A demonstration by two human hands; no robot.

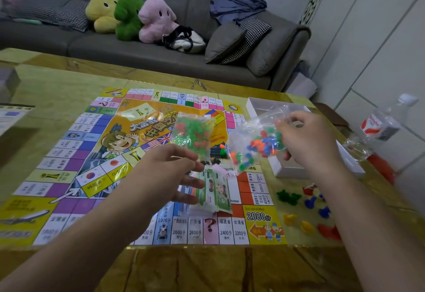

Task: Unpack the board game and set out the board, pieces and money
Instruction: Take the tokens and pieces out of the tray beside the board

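The game board (96,144) lies unfolded on the table. My left hand (170,172) pinches the lower edge of a clear bag of green and red pieces (192,134), held above the board. My right hand (308,140) grips a second clear bag of mixed blue, orange and green pieces (255,146) above the board's right edge. A wrapped pack of paper money (216,190) rests on the board below my left hand. Loose green, blue, yellow and red pawns (305,209) stand on the table right of the board.
The white box tray (285,169) sits right of the board, partly behind my right hand. A plastic bottle (384,121) stands at the table's right edge, with crumpled clear plastic (357,149) beside it. A grey sofa (161,48) with plush toys lies beyond the table.
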